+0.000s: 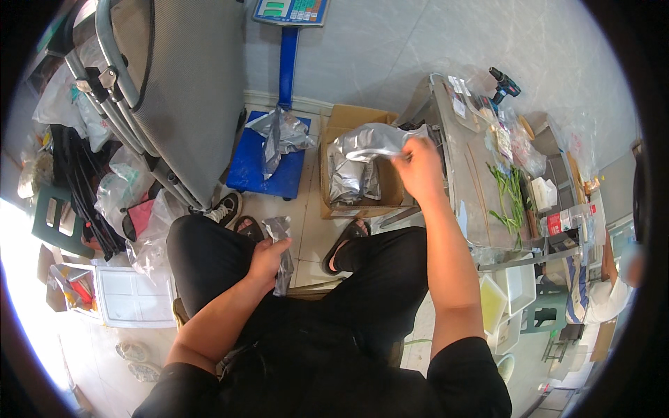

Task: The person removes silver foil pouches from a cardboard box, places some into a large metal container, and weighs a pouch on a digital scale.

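Left hand, mine (268, 261): fingers closed around a narrow, folded silver-grey foil pouch (282, 275), held upright in front of my left knee.

Right hand, mine (419, 167): slightly blurred, fingers pinched on the edge of a large, crumpled silver foil bag (373, 142), which spreads leftward over the open box below.

Box: 1 open brown cardboard carton (359, 117), on the floor ahead of me; inside, shiny silver foil packets (345, 182).

Feet: 2, mine, in black open-toed sandals (333, 256), on pale tiles.

Left of the carton: 1 floor scale with a flat blue platform (245, 167), blue post and display head; on the platform, crumpled silver foil pieces (287, 136).

Right of the carton: 1 grey-topped table (463, 219), bearing long green vegetable stalks (511, 198), thin brown sticks (477, 177) and, at the far end, a black-and-teal cordless drill (504, 86).

Far left: 1 grey mesh panel on a folded metal tube frame (198, 83); clear plastic bags (115, 191); 1 dark green plastic stool (49, 223); 1 white rectangular plastic container (136, 296).

Lower right: white plastic tubs (519, 289), beside the table.
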